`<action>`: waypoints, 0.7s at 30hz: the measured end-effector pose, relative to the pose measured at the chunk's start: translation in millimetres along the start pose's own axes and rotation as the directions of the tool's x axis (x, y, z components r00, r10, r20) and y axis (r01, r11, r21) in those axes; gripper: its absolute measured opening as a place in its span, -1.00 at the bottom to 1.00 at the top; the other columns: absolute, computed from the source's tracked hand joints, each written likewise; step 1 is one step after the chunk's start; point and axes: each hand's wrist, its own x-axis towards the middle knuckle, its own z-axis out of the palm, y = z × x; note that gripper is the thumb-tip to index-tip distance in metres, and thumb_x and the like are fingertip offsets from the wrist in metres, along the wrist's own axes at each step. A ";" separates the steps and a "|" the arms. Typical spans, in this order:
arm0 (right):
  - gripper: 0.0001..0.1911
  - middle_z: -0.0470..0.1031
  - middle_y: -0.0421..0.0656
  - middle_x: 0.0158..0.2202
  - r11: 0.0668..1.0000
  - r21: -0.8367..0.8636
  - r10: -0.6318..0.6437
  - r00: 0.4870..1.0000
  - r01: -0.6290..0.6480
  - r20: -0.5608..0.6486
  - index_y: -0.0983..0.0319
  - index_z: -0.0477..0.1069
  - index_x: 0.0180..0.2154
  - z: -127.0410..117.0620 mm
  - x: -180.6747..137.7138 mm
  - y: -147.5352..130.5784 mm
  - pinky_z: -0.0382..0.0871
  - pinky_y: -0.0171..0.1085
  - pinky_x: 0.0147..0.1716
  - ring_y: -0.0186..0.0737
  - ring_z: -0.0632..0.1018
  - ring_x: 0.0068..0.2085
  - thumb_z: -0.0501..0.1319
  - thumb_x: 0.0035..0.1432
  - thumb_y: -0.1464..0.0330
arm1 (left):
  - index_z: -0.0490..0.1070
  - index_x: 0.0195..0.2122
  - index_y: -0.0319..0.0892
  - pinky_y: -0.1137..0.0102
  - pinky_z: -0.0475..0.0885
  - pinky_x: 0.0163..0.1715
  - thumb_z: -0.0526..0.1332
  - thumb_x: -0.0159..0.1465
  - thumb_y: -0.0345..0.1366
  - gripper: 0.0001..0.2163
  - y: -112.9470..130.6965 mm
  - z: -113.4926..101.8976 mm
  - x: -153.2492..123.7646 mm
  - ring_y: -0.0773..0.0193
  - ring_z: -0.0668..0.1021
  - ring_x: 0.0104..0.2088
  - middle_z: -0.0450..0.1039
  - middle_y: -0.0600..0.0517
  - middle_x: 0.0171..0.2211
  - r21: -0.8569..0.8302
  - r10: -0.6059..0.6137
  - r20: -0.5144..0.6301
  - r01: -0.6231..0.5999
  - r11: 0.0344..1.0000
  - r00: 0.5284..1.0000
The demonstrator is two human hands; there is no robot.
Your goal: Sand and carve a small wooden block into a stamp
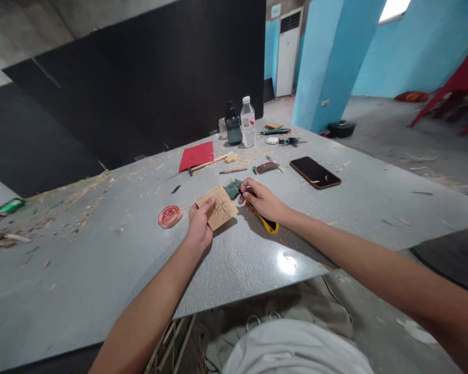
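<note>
The left grip (pixel 200 223) pinches a line-marked wooden plaque (pixel 225 210) above a shaving-strewn surface (pixel 226 280), thumb on its face; the right grip (pixel 262 200) closes around a yellow-and-black utility knife (pixel 268 224) toward four o'clock of the plaque. Around the plaque lie a red-patterned disc (pixel 170 216) at nine o'clock, a red sheet (pixel 197 155) at eleven and a smartphone (pixel 315 172) at two. A clear plastic bottle (pixel 248 124) stands at one.

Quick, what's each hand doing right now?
Left hand: closed, holding a tan board with dark markings, thumb on top.
Right hand: closed, holding a yellow-and-black cutter.
</note>
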 end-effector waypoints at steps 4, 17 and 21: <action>-0.92 0.46 -0.22 -0.38 0.990 -0.124 -0.068 0.998 0.069 0.013 0.15 0.33 -0.22 -2.0 -1.6 -4.7 0.21 -0.26 -0.43 -0.27 0.37 -0.45 0.14 0.29 0.29 | 0.60 -0.20 -0.21 0.28 0.62 -0.23 0.62 -0.10 -0.22 -0.55 -0.7 0.9 0.1 0.17 0.70 -0.33 0.71 -0.05 -0.25 -0.037 -0.002 -0.016 0.001 0.999 1.000; -0.63 0.37 -0.26 -0.54 0.998 -0.063 0.017 0.991 -0.008 0.136 0.22 0.54 -0.29 -5.2 -2.8 -14.8 0.28 -0.25 -0.48 -0.27 0.40 -0.53 0.26 0.28 0.04 | 0.59 -0.20 -0.15 0.32 0.52 -0.18 0.56 0.00 -0.19 -0.64 6.8 1.4 -2.8 0.20 0.64 -0.24 0.66 0.01 -0.20 -0.130 0.023 0.041 -0.017 0.991 0.999; -0.60 0.35 -0.27 -0.59 1.000 0.029 0.010 0.998 -0.009 -0.058 0.21 0.50 -0.35 -15.1 0.0 -19.0 0.29 -0.25 -0.49 -0.29 0.39 -0.55 0.33 0.23 0.00 | 0.57 -0.18 -0.12 0.43 0.41 -0.22 0.58 -0.03 -0.23 -0.61 8.7 -0.4 -4.2 0.32 0.58 -0.25 0.60 0.08 -0.23 -0.090 0.064 0.048 -0.060 0.994 0.997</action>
